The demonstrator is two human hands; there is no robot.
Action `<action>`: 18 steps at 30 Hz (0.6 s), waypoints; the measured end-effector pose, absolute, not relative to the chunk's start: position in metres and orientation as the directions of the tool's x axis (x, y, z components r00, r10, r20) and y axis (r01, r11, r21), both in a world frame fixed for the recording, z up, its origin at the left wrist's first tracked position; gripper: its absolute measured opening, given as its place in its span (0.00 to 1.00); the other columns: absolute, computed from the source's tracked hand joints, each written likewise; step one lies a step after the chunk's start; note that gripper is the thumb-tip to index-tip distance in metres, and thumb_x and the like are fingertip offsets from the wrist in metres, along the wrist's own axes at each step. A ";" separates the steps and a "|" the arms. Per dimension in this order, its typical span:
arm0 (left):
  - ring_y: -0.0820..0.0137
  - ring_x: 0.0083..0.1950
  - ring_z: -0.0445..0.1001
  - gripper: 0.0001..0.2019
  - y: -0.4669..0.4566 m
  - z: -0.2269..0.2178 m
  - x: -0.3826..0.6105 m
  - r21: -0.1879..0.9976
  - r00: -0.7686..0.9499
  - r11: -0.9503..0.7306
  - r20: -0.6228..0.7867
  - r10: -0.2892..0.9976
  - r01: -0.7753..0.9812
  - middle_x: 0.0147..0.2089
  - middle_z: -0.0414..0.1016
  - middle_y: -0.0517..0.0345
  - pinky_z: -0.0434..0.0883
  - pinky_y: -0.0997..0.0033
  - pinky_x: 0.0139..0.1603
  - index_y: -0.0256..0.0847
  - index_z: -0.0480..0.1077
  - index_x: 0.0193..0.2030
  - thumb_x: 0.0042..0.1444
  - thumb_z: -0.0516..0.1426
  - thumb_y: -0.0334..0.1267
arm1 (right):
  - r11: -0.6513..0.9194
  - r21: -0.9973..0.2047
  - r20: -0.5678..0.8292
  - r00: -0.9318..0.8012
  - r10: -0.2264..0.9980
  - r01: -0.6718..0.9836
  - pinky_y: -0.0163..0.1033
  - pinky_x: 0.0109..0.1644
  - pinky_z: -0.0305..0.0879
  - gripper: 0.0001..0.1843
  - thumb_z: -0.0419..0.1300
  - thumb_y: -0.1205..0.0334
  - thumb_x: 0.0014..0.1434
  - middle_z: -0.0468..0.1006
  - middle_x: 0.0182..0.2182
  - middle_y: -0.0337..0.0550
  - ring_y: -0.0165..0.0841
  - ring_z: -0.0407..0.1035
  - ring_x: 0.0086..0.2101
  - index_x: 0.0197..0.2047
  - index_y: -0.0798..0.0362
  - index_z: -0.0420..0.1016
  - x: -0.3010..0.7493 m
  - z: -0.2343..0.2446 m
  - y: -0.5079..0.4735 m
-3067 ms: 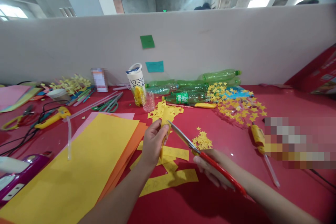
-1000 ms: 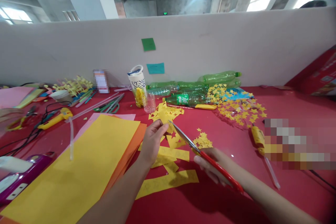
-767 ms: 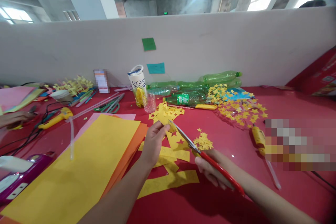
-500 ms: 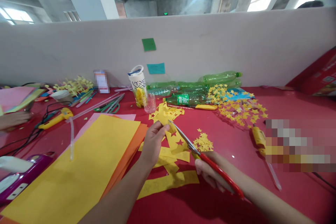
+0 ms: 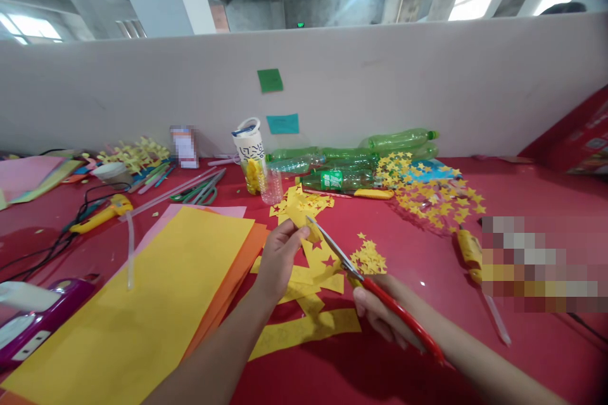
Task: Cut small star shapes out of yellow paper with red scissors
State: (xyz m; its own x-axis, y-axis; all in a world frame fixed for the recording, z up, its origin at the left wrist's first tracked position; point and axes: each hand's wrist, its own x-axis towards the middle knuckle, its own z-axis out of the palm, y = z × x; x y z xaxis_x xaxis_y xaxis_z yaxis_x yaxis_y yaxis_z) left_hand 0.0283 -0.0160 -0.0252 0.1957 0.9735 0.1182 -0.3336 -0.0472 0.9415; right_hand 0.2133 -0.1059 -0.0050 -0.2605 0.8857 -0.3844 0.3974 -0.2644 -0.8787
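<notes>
My left hand [image 5: 280, 257] pinches a yellow paper strip [image 5: 317, 254] between thumb and fingers. Star-shaped holes run down the strip's lower part. My right hand [image 5: 380, 310] is wrapped round red-handled scissors [image 5: 344, 259], whose blade tips lie at the paper close to my left fingertips. Right of the blades is a small pile of cut yellow stars [image 5: 369, 256]. Beneath my hands lie yellow paper scraps [image 5: 304, 329] on the red table. More star-holed scraps [image 5: 318, 201] are heaped just beyond.
Yellow and orange sheets [image 5: 142, 291] are stacked at left, near a yellow glue gun [image 5: 107, 212] and a purple power strip [image 5: 52, 316]. Green plastic bottles [image 5: 351, 178], a white cup [image 5: 247, 145] and a star-covered piece [image 5: 427, 193] stand along the partition. Another glue gun [image 5: 470, 253] lies right.
The other person's hand at the far left has gone out of view. The paper strip's hanging end has swung slightly right; my hands and the scissors have hardly moved.
</notes>
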 end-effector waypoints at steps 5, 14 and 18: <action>0.73 0.32 0.69 0.05 -0.016 -0.027 0.029 0.940 0.200 -0.032 0.106 0.974 -0.340 0.31 0.76 0.60 0.65 0.74 0.37 0.40 0.76 0.36 0.54 0.59 0.36 | -0.323 -0.852 -0.446 -0.250 0.860 0.412 0.24 0.12 0.47 0.24 0.53 0.38 0.57 0.59 0.07 0.26 0.21 0.49 0.08 0.25 0.51 0.61 0.213 -0.005 -0.103; 0.75 0.31 0.69 0.04 -0.015 -0.027 0.029 0.935 0.206 -0.025 0.104 0.973 -0.354 0.31 0.76 0.61 0.65 0.76 0.34 0.40 0.76 0.35 0.54 0.59 0.35 | -0.349 -0.837 -0.468 -0.222 0.856 0.421 0.24 0.11 0.48 0.23 0.55 0.42 0.57 0.59 0.06 0.26 0.21 0.49 0.07 0.23 0.51 0.61 0.215 -0.004 -0.101; 0.75 0.30 0.69 0.04 -0.016 -0.026 0.028 0.935 0.199 -0.028 0.105 0.974 -0.354 0.28 0.74 0.62 0.64 0.77 0.33 0.40 0.75 0.34 0.53 0.59 0.33 | -0.336 -0.843 -0.454 -0.222 0.863 0.420 0.24 0.11 0.50 0.22 0.56 0.43 0.58 0.59 0.07 0.26 0.20 0.50 0.07 0.23 0.51 0.61 0.215 -0.004 -0.101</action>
State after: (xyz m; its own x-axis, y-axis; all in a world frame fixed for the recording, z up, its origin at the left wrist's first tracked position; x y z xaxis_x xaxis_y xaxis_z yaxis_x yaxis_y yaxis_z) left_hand 0.0282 -0.0157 -0.0263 0.1994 0.9743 0.1051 -0.3539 -0.0284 0.9349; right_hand 0.2146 -0.1010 -0.0039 -0.2222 0.8628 -0.4541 0.4199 -0.3356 -0.8432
